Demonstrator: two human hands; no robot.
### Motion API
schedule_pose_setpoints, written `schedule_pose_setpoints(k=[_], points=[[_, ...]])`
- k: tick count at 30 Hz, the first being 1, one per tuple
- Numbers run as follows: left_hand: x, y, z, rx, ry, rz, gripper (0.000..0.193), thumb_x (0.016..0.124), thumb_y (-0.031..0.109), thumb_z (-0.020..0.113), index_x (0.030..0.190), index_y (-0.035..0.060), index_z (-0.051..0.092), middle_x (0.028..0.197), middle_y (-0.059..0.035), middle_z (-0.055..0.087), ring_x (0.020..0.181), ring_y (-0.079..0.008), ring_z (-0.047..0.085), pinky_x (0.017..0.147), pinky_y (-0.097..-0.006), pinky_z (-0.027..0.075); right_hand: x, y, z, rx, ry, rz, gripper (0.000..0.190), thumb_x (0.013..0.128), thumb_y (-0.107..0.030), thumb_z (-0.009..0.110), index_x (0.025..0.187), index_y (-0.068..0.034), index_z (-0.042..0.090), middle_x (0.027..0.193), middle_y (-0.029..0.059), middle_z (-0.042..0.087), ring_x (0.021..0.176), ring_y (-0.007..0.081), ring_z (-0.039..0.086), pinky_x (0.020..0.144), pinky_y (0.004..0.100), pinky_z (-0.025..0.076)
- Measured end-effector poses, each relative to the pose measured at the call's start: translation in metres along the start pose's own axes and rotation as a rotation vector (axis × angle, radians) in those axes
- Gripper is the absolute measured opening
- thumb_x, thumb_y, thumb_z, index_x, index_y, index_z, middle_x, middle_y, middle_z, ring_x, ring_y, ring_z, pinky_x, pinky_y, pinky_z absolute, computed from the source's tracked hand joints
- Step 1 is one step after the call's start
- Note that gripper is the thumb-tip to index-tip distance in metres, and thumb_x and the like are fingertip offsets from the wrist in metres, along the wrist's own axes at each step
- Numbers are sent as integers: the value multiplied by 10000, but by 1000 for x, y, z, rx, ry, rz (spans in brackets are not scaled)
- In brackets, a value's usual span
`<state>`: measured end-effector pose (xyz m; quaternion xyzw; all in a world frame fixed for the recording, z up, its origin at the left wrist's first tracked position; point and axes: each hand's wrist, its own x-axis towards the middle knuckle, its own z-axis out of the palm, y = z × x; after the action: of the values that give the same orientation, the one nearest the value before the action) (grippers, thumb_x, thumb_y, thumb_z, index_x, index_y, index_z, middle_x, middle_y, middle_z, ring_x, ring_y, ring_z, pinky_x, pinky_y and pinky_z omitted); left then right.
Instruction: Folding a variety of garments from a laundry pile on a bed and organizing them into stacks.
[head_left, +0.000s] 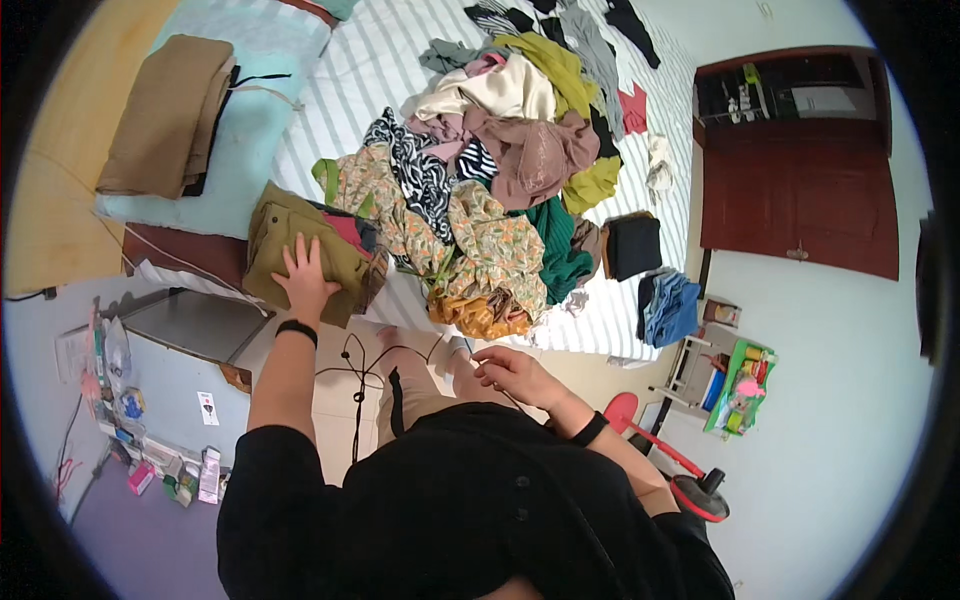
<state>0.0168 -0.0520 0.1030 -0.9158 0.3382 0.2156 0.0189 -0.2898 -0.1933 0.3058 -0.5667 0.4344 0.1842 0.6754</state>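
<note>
Spread flat with fingers apart, my left hand (306, 276) rests on a folded olive-brown garment (281, 225) at the bed's near left corner. Beside that garment a floral garment (499, 232) lies at the near side of a large heap of loose clothes. A mauve garment (525, 154), a cream satin garment (495, 94) and a dark green knitted one (559, 251) are in the heap. My right hand (517, 375) is in front of my body near the bed's edge, its fingers loosely curled and holding nothing visible. Folded brown trousers (169, 112) lie on a light blue pillow (247, 142).
A folded black garment (634, 246) and folded blue jeans (671, 307) lie at the bed's right edge. Black cables (358, 382) are on the floor by my legs. A red-and-black fan (699, 495) stands right, near a small rack (694, 367). A dark red cabinet (799, 187) is on the right wall.
</note>
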Motion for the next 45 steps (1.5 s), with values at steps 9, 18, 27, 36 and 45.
schedule_pose_setpoints(k=[9,18,27,36,45], points=[[61,21,13,34,-195,-343,1155,575,475,791,1438,233,62,1499,4,69,1328,-340,203,924,-689,304,-4,44,-20,25,83,76,279,889,-166,527,1097,18,555,853,61,615,759,117,587,690,254,482],[5,35,23,-190,167,-135,713,710,241,680,1333,163,342,1434,-65,254,1300,-317,264,942,-613,313,25,117,-130,15,265,191,353,856,-208,504,1156,-22,516,923,98,628,743,154,621,585,279,496],[-112,144,45,-780,-356,59,319,787,163,628,1061,10,569,1012,-130,615,884,-228,598,781,-326,470,124,167,-275,-562,1048,-276,722,700,-214,673,1323,-55,345,1182,240,509,1114,368,487,927,414,409],[-132,317,11,-1514,-666,-440,444,897,340,495,1249,69,473,1121,-88,589,954,-222,590,808,-372,495,92,111,-184,-57,-161,-476,380,672,-143,554,1020,8,576,942,179,614,853,288,590,757,365,469],[-105,358,-39,-1702,-478,-284,429,831,89,490,1250,17,431,1132,-126,571,921,-262,606,812,-381,505,108,185,-282,279,223,-288,397,780,-108,549,1172,-52,516,849,99,632,765,190,617,671,301,505]])
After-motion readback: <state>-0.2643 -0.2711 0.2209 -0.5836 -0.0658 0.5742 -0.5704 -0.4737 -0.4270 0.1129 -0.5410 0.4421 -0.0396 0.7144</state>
